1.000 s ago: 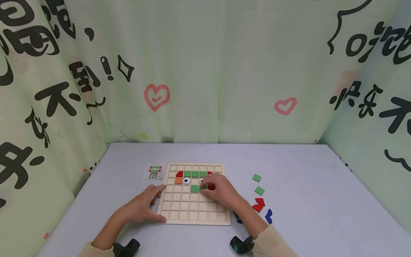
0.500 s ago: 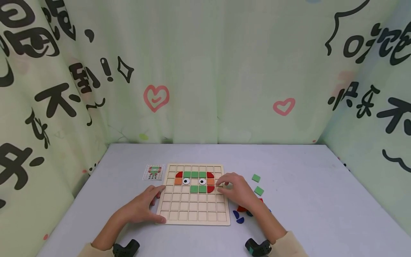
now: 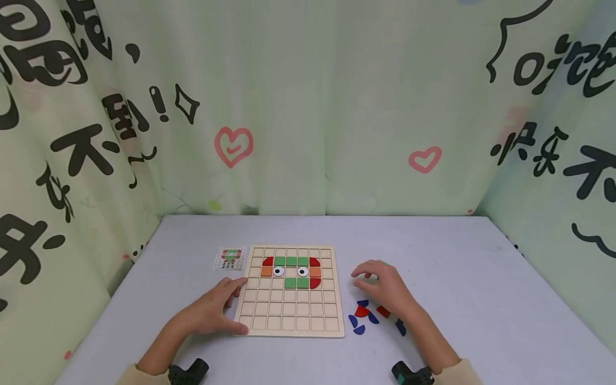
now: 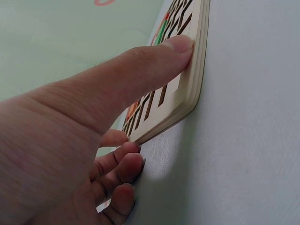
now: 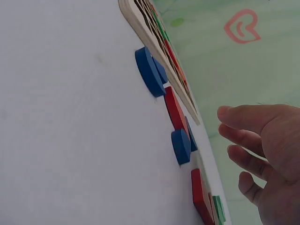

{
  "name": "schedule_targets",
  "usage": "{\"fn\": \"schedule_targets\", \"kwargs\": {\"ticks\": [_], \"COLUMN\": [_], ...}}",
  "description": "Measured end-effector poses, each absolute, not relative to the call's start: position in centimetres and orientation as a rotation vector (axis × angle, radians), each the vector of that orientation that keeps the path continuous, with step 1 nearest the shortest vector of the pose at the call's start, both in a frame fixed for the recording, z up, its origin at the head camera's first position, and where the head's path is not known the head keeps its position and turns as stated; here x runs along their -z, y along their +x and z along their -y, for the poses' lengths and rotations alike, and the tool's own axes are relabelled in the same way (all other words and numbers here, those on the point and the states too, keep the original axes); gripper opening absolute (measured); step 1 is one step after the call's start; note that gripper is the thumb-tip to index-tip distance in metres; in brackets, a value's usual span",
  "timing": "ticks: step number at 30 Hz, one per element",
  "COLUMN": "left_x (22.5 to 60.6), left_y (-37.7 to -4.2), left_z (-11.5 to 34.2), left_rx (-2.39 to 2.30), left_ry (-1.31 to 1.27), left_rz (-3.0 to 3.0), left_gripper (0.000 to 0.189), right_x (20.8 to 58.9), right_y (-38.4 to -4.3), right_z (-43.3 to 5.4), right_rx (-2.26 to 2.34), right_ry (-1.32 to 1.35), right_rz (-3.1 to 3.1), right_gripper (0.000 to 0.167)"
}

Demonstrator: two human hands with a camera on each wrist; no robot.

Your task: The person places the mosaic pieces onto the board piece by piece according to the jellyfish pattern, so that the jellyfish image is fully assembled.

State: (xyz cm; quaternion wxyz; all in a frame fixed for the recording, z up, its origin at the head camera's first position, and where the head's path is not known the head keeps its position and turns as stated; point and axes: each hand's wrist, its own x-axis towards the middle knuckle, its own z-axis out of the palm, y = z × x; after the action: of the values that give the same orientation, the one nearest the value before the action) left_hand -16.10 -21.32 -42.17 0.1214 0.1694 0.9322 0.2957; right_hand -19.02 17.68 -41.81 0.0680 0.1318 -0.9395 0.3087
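Observation:
A wooden grid board (image 3: 289,309) lies on the table, with green squares (image 3: 291,261), orange squares (image 3: 266,271), red curved pieces (image 3: 315,283) and two eye pieces (image 3: 302,271) in its upper cells. My left hand (image 3: 216,307) rests at the board's left side. In the left wrist view its straight thumb (image 4: 159,58) lies on the board's corner, the other fingers beside the edge. My right hand (image 3: 382,286) hovers right of the board with nothing visible between thumb and fingers. It partly hides the loose green squares (image 5: 218,208).
Loose blue pieces (image 3: 359,330) and red pieces (image 3: 361,311) lie just right of the board, below my right hand. A small picture card (image 3: 230,258) with a grid figure lies by the board's upper left. A patterned curtain (image 3: 327,107) surrounds the table.
My right hand has let go at the board's right-hand cells and moved right, off the board, uncovering the right eye, orange and red pieces. The left hand stays still.

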Motion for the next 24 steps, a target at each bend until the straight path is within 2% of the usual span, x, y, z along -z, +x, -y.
{"fn": "schedule_targets", "kwargs": {"ticks": [13, 24], "left_x": [42.1, 42.2], "left_y": [-16.0, -16.0], "left_z": [21.3, 21.3], "left_rx": [-0.861, -0.857], "left_ry": [0.497, 0.484], "left_rz": [-2.716, -2.724], "left_gripper": [0.102, 0.102], "right_x": [41.9, 41.6], "right_y": [-18.8, -18.9], "right_z": [-21.1, -23.8], "right_rx": [-0.91, -0.934], "right_ry": [0.284, 0.162], "right_rz": [2.877, 2.979], "right_gripper": [0.016, 0.028]}}
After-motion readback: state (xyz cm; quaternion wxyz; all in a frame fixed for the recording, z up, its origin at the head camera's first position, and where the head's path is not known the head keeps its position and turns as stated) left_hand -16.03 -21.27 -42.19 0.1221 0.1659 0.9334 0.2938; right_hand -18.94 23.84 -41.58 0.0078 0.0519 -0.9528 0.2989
